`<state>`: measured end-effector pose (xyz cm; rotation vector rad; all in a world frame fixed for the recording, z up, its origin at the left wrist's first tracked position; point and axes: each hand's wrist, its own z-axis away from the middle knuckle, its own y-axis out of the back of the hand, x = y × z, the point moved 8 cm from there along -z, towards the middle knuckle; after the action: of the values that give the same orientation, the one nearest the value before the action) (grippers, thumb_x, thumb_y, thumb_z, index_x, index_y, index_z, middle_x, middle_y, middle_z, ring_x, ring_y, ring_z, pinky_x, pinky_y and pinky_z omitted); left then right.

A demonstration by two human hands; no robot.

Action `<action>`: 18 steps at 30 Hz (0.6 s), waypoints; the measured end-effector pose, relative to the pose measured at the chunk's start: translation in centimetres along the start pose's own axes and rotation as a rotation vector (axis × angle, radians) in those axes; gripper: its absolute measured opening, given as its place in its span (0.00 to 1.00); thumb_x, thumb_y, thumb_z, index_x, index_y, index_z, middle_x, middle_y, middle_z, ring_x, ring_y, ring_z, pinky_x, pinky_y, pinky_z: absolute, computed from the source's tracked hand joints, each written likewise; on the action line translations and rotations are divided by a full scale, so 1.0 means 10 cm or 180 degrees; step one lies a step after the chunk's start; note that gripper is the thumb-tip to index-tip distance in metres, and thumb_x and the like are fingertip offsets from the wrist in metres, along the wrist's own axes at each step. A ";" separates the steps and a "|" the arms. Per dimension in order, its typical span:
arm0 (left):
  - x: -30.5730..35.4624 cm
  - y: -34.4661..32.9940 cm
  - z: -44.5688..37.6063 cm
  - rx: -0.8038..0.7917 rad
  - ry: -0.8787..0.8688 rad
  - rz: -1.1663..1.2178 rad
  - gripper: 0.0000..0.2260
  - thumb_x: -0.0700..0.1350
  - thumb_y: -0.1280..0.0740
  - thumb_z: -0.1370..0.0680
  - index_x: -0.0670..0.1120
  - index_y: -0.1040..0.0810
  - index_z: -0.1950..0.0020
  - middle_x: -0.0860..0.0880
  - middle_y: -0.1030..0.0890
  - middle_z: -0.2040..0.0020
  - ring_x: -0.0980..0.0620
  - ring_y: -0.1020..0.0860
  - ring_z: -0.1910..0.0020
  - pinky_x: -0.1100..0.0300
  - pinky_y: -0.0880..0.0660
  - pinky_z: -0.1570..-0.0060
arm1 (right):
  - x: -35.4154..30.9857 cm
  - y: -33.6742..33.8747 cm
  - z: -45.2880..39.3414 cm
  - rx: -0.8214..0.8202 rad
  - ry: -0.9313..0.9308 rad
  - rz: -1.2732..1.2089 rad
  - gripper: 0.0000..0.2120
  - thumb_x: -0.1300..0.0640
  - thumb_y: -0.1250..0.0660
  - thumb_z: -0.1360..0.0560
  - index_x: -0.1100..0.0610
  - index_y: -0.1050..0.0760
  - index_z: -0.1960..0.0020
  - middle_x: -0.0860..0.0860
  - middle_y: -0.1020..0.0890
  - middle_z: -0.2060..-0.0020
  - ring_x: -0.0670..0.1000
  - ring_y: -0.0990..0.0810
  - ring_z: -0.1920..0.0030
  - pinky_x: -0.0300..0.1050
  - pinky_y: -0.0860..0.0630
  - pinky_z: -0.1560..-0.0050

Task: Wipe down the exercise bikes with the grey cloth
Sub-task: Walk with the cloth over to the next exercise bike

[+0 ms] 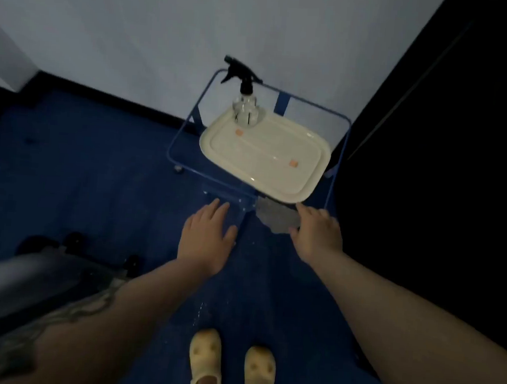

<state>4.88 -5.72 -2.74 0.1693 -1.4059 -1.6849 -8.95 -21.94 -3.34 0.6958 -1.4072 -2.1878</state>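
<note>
The grey cloth (pixel 276 216) hangs just below the near edge of the cream tray (pixel 266 159). My right hand (pixel 318 235) holds it at its right side, between the thumb and the fingers. My left hand (pixel 207 239) is stretched out flat with straight fingers, to the left of the cloth and apart from it, over the front bar of the blue cart (pixel 225 190). A grey and black part of an exercise bike (pixel 30 272) shows at the lower left, blurred and dim.
A clear spray bottle (pixel 245 101) with a black trigger stands at the tray's far corner. The cart is against a pale wall (pixel 167 36), with a dark wall (pixel 442 175) on the right. The floor is blue, and my feet in pale shoes (pixel 231 364) are below.
</note>
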 end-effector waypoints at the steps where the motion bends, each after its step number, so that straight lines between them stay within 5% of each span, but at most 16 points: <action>1: -0.06 -0.05 -0.05 -0.0023 0.0013 0.0003 0.25 0.54 0.44 0.18 0.50 0.43 0.22 0.49 0.44 0.21 0.48 0.45 0.23 0.50 0.47 0.25 | -0.01 -0.02 -0.06 -0.0012 -0.0024 0.0053 0.24 0.51 0.41 0.20 0.53 0.39 0.26 0.51 0.26 0.36 0.55 0.30 0.37 0.49 0.36 0.36; 7: -0.49 -0.26 -0.02 -0.0264 0.0298 -0.0126 0.25 0.54 0.45 0.18 0.50 0.44 0.22 0.49 0.44 0.21 0.48 0.44 0.23 0.50 0.47 0.24 | -0.01 -0.05 -0.25 0.0237 -0.0304 0.0143 0.04 0.56 0.38 0.21 0.54 0.25 0.50 0.54 0.21 0.51 0.53 0.29 0.55 0.45 0.37 0.55; 11: -0.59 -0.16 0.01 -0.0258 0.0351 -0.0130 0.25 0.55 0.45 0.18 0.50 0.43 0.22 0.49 0.44 0.21 0.49 0.44 0.23 0.50 0.46 0.25 | -0.04 0.05 -0.39 0.0074 -0.0274 0.0334 0.05 0.61 0.40 0.21 0.58 0.26 0.51 0.56 0.21 0.52 0.55 0.24 0.53 0.44 0.32 0.59; 18: -0.48 0.31 0.43 -0.0069 0.0546 0.0257 0.25 0.53 0.42 0.19 0.49 0.41 0.23 0.49 0.42 0.21 0.49 0.42 0.23 0.51 0.45 0.25 | -0.58 0.65 0.10 0.0550 0.0649 -0.0009 0.04 0.61 0.41 0.21 0.61 0.30 0.52 0.58 0.20 0.58 0.58 0.24 0.60 0.45 0.40 0.63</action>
<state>6.74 0.93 -0.68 0.2362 -1.2504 -1.5802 -4.45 -20.14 3.99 0.9535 -1.4983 -1.9495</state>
